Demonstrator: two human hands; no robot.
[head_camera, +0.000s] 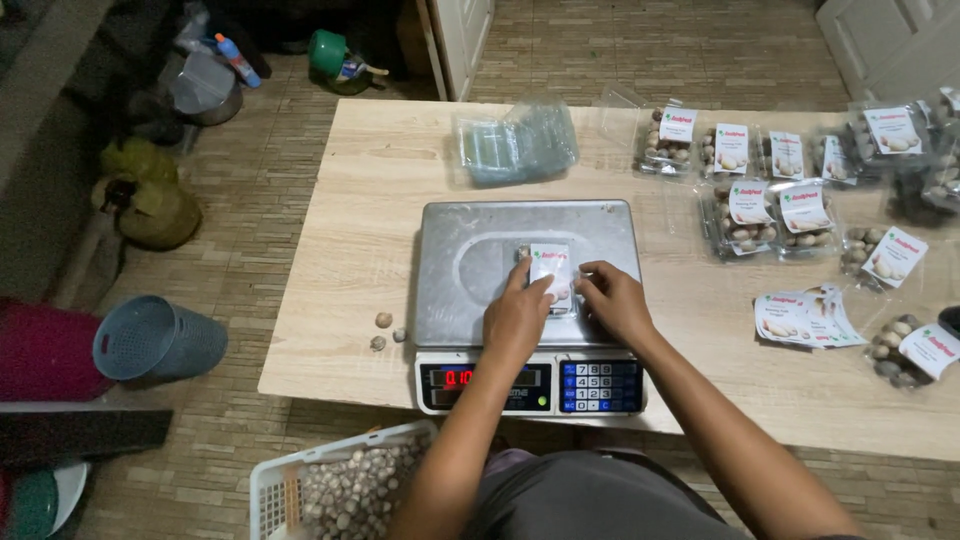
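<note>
Light wood-grain worktop (370, 300) in front of me, standing on woven-pattern tan floor (260, 190). White door (462, 40) at top, second white panelled door (880, 40) at far right. Grey perforated bin (160, 342) lying tipped on floor to my left, magenta tub (40, 352) beside it. Green pot (330, 52) and metal bucket (205, 90) near dim back corner. Light soft, even.

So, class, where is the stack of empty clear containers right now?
In the head view, the stack of empty clear containers lies on the wooden table, just behind the scale, left of the labelled packs.
</note>
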